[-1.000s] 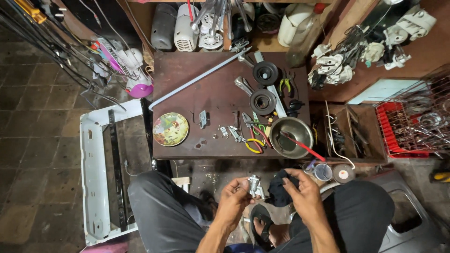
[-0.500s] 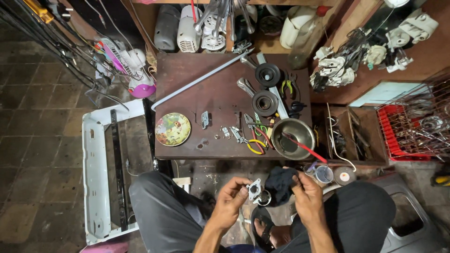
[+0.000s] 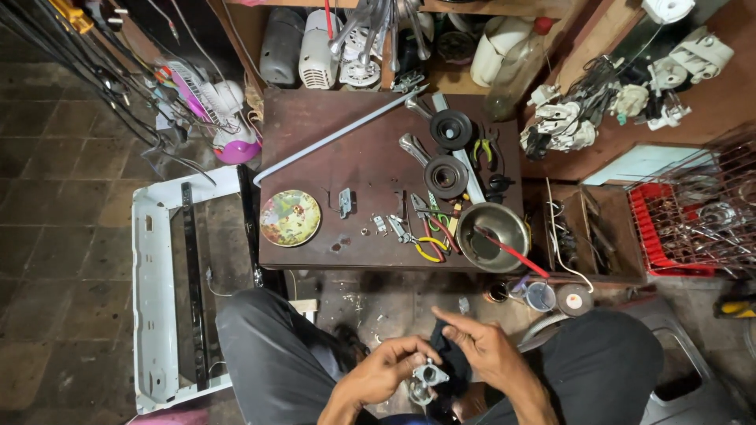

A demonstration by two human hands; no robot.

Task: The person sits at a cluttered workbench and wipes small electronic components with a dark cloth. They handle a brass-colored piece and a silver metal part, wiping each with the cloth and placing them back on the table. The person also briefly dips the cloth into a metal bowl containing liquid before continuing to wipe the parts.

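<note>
I sit on a low seat with my knees apart, looking down at a small brown table (image 3: 315, 134). My left hand (image 3: 386, 368) grips a small grey metal part (image 3: 429, 375) between its fingers, low in the view between my legs. My right hand (image 3: 480, 346) hovers just right of the part with its index finger stretched out toward the left. A dark cloth (image 3: 449, 358) lies under or behind that hand; whether the hand holds it I cannot tell.
On the table lie a round decorated plate (image 3: 290, 217), a long grey rod (image 3: 339, 134), two black wheels (image 3: 446, 176), yellow-handled pliers (image 3: 429, 245) and a metal bowl (image 3: 492, 236) with a red-handled tool. A white metal frame (image 3: 153, 299) stands left, a red crate (image 3: 669, 228) right.
My hands have dropped lower toward me with the metal part. My right index finger now points out to the left instead of curling near the part.
</note>
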